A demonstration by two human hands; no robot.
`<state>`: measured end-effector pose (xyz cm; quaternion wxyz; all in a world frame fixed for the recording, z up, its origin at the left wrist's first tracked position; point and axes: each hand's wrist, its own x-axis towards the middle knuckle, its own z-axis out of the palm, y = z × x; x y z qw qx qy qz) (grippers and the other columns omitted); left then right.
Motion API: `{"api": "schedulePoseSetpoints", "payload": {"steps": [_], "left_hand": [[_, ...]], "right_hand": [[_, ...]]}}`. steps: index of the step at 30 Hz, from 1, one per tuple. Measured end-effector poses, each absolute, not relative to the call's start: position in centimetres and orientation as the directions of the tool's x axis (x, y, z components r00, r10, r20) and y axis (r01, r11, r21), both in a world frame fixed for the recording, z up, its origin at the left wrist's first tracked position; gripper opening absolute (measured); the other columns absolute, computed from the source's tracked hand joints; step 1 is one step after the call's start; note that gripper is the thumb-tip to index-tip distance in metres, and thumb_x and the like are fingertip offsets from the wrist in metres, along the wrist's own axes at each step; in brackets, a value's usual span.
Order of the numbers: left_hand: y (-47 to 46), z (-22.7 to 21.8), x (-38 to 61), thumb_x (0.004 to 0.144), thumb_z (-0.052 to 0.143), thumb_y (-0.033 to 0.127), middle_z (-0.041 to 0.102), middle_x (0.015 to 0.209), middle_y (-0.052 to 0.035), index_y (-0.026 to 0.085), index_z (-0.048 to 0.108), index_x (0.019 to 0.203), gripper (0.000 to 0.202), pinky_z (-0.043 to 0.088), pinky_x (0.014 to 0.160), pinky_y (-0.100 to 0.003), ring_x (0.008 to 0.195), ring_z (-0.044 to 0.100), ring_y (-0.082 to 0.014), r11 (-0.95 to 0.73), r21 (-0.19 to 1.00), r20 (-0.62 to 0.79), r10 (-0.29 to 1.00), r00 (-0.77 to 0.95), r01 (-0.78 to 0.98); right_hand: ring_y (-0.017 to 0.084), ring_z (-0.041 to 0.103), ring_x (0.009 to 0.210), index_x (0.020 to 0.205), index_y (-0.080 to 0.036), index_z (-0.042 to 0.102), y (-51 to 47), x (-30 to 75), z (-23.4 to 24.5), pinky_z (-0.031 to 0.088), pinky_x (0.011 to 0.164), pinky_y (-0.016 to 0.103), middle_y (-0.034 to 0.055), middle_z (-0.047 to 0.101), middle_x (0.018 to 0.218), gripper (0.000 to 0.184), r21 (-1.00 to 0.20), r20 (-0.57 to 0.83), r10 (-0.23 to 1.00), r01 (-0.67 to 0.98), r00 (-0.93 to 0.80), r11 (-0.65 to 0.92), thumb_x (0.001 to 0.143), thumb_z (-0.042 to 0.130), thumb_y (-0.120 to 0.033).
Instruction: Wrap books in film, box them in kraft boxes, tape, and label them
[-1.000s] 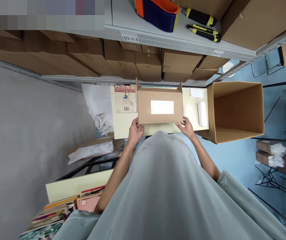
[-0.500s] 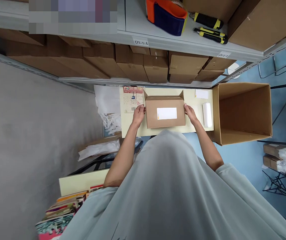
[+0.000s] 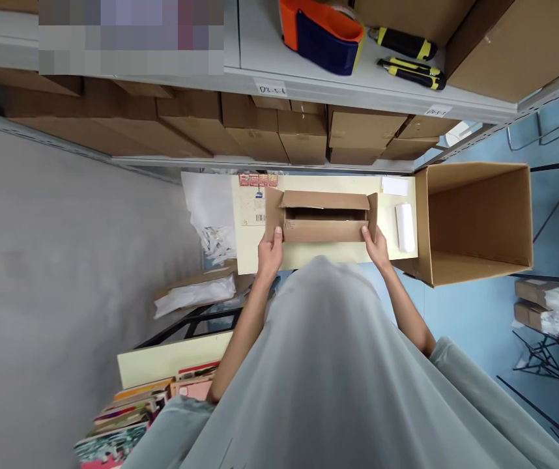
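A brown cardboard box (image 3: 325, 230) is held over the cream tabletop (image 3: 250, 251), its opening partly uncovered between raised flaps. The inside looks dark, and I cannot make out what it holds. My left hand (image 3: 270, 253) grips the box at its near left corner, thumb on the outer face. At the near right corner my right hand (image 3: 376, 247) grips it in the same way, thumb in front and fingers behind the side flap. A printed sheet (image 3: 252, 207) lies beside the box on the left. To the right lies a white roll (image 3: 405, 227).
A large open carton (image 3: 479, 221) stands at the table's right end. Above the table's back edge runs a grey shelf (image 3: 309, 91) with boxes, two utility knives (image 3: 414, 71) and an orange-and-blue tape dispenser (image 3: 323, 39). Books (image 3: 128, 417) are stacked at lower left.
The box has been tilted so that its flapped opening now faces up, and the white label on its face is out of sight. Both hands have shifted slightly towards my body.
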<state>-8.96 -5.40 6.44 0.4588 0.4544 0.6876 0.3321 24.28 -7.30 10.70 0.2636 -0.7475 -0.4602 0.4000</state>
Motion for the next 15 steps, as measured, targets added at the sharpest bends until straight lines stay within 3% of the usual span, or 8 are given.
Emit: {"api": "schedulePoseSetpoints", "payload": {"steps": [3, 5, 7, 9, 12, 15], "left_hand": [[-6.0, 7.7, -9.2, 0.106, 0.063, 0.073, 0.076, 0.145, -0.0207, 0.019, 0.061, 0.154, 0.072, 0.059, 0.12, -0.049, 0.14, 0.072, -0.0325, 0.355, 0.859, -0.283, 0.93, -0.236, 0.369], [-6.1, 9.7, -9.2, 0.103, 0.071, 0.067, 0.068, 0.157, -0.022, 0.021, 0.055, 0.162, 0.076, 0.054, 0.125, -0.053, 0.15, 0.064, -0.034, 0.249, 0.838, -0.132, 0.956, -0.263, 0.485], [-5.9, 11.9, -8.7, 0.105, 0.071, 0.059, 0.068, 0.158, -0.021, 0.022, 0.06, 0.158, 0.065, 0.05, 0.129, -0.057, 0.152, 0.061, -0.0353, 0.105, 0.793, 0.029, 0.977, -0.211, 0.599], [-5.1, 13.2, -7.6, 0.11, 0.063, 0.054, 0.074, 0.146, -0.0186, 0.023, 0.068, 0.148, 0.049, 0.049, 0.129, -0.057, 0.143, 0.066, -0.0346, -0.016, 0.766, 0.073, 0.995, -0.062, 0.643], [-3.4, 13.1, -5.6, 0.111, 0.057, 0.054, 0.076, 0.142, -0.02, 0.02, 0.073, 0.142, 0.049, 0.047, 0.13, -0.059, 0.142, 0.066, -0.0377, -0.108, 0.748, -0.011, 0.984, 0.175, 0.655], [-2.3, 11.5, -4.7, 0.108, 0.06, 0.059, 0.075, 0.141, -0.0221, 0.018, 0.076, 0.135, 0.052, 0.034, 0.138, -0.068, 0.147, 0.06, -0.0434, -0.105, 0.707, -0.085, 0.969, 0.232, 0.7]], "right_hand": [[0.037, 0.071, 0.133, 0.15, -0.017, 0.063, -7.9, 24.6, 12.2, 0.061, 0.114, 0.056, 0.0235, 0.073, 0.149, 0.095, -0.759, -0.284, 0.918, 0.521, 0.276, -0.392, 0.096, 0.056, -0.094], [0.037, 0.065, 0.145, 0.153, -0.02, 0.062, -8.2, 24.4, 14.1, 0.057, 0.121, 0.059, 0.0228, 0.067, 0.156, 0.079, -0.742, -0.094, 0.943, 0.609, 0.319, -0.281, 0.104, 0.056, -0.082], [0.035, 0.065, 0.143, 0.148, -0.024, 0.068, -7.9, 23.8, 15.9, 0.056, 0.122, 0.059, 0.0192, 0.071, 0.148, 0.057, -0.711, 0.033, 0.963, 0.683, 0.268, -0.166, 0.115, 0.048, -0.067], [0.034, 0.071, 0.132, 0.141, -0.027, 0.073, -6.9, 22.7, 16.9, 0.059, 0.118, 0.057, 0.016, 0.077, 0.137, 0.048, -0.698, -0.001, 0.995, 0.713, 0.098, -0.071, 0.119, 0.042, -0.056], [0.036, 0.072, 0.131, 0.138, -0.022, 0.078, -4.4, 21.3, 16.2, 0.058, 0.12, 0.058, 0.0177, 0.079, 0.137, 0.046, -0.636, -0.17, 0.969, 0.771, -0.178, 0.03, 0.12, 0.041, -0.044], [0.04, 0.067, 0.143, 0.143, -0.016, 0.078, -2.2, 21.1, 14.6, 0.051, 0.129, 0.062, 0.0212, 0.075, 0.149, 0.048, -0.527, -0.258, 0.939, 0.848, -0.228, 0.061, 0.119, 0.041, -0.036]]}}
